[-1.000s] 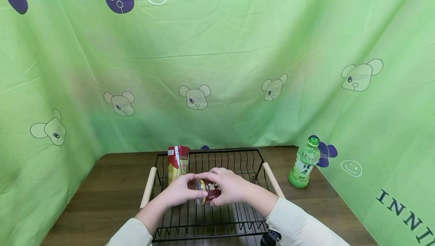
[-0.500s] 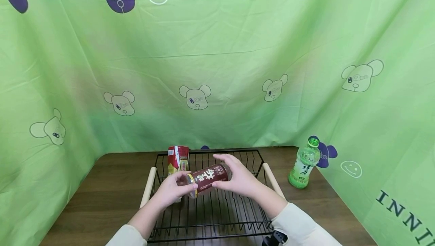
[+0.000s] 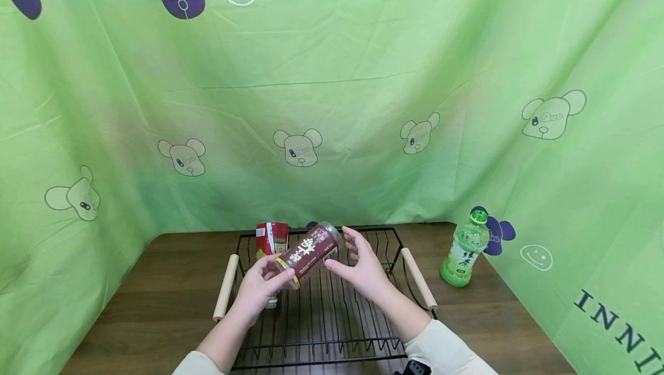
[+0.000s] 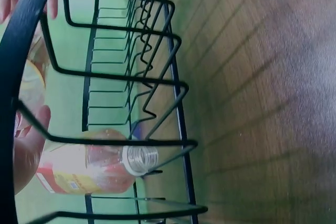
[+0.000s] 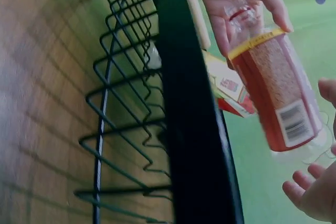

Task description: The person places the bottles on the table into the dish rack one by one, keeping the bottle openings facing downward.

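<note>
A clear plastic bottle with a maroon label (image 3: pixel 310 250) is held tilted above the black wire rack (image 5: pixel 184 103), its base up to the right. My left hand (image 3: pixel 255 290) grips it at the neck end, fingers and thumb around the yellow band, as the right wrist view also shows. Close by the base, my right hand (image 3: pixel 367 271) is spread with its fingers apart; the right wrist view shows its fingers (image 5: pixel 310 192) off the bottle. Behind my left hand, a red and yellow bottle (image 3: pixel 272 239) stands neck down in the rack; its neck (image 4: pixel 140 160) shows in the left wrist view.
The rack has pale wooden handles (image 3: pixel 417 277) on both sides and sits on a brown wooden table (image 3: pixel 155 300). To its right stands a green tea bottle (image 3: pixel 463 251). A green printed curtain (image 3: pixel 353 185) surrounds the table at the back and sides.
The maroon-labelled bottle has swung from nearly end-on to tilted, its base rising to the right. My right hand has let go of it and opened; my left hand keeps its grip.
</note>
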### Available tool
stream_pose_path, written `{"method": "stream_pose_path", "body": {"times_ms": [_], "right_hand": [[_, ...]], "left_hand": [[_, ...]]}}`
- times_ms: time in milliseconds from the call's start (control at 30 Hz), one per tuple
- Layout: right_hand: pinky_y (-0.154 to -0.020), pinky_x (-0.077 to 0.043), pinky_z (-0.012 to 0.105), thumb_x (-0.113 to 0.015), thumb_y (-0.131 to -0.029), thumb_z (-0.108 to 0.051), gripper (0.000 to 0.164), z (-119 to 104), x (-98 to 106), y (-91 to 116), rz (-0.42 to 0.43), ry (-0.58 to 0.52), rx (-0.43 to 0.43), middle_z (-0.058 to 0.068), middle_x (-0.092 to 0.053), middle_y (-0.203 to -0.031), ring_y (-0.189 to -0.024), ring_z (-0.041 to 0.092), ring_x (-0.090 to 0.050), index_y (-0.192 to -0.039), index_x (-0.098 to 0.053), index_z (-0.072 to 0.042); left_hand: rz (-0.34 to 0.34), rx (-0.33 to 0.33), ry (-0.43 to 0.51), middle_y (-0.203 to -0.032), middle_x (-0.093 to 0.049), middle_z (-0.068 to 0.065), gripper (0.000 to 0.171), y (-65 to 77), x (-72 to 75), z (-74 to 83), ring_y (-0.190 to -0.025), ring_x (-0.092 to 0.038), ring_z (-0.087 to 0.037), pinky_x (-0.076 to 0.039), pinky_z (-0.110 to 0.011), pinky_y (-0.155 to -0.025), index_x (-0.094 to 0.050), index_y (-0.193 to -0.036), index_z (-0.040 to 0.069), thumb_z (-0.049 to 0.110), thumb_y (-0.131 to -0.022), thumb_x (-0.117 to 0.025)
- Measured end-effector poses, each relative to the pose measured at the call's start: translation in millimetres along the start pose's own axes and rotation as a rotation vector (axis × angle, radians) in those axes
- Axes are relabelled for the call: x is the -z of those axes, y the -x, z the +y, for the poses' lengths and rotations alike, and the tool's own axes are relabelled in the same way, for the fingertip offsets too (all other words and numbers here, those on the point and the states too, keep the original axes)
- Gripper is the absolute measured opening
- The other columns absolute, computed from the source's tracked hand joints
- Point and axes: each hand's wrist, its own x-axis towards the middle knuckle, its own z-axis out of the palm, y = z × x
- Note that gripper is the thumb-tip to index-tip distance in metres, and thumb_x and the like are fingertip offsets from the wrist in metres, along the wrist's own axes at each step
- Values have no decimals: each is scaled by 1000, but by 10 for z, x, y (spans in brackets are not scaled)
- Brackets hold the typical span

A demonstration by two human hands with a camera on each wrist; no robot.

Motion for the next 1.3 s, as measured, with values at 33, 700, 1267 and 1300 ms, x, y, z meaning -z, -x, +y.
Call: {"method": "stream_pose_path", "body": {"times_ms": [33, 700, 1267, 1300], "right_hand": [[-110, -38, 56, -77, -83, -22, 78, 9, -17, -2, 8, -12, -5, 24, -41, -148, -134, 43, -45, -148, -37, -8], [-92, -55, 47, -74, -85, -16, 82, -40, -213, -44, 28, -202, -69, 29, -38, -147, -118, 45, -57, -151, -26, -8], [-84, -57, 46, -75, -82, -18, 87, -89, -271, -138, 34, -164, -100, 29, -40, -142, -112, 40, -59, -152, -23, -13], [-84, -57, 46, -75, -82, -17, 87, -93, -267, -151, 34, -161, -94, 29, -40, -142, -112, 40, -59, -152, -24, -12]], "left_hand": [[3, 0, 15, -129, -57, -26, 62, 6, -10, 5, -113, -62, -25, -55, -27, -85, -45, -137, -5, 20, -87, -71], [-118, 24, 28, -119, -58, -20, 60, 74, -174, -32, -95, -64, -17, -57, -33, -76, -41, -132, -4, 17, -85, -72], [-154, -6, -56, -125, -54, -26, 69, 76, -198, -43, -109, -63, -32, -58, -42, -86, -37, -135, -8, 18, -84, -76], [-150, -10, -65, -128, -54, -27, 71, 79, -184, -43, -113, -61, -37, -56, -44, -89, -36, -137, -8, 19, -84, -75]]}}
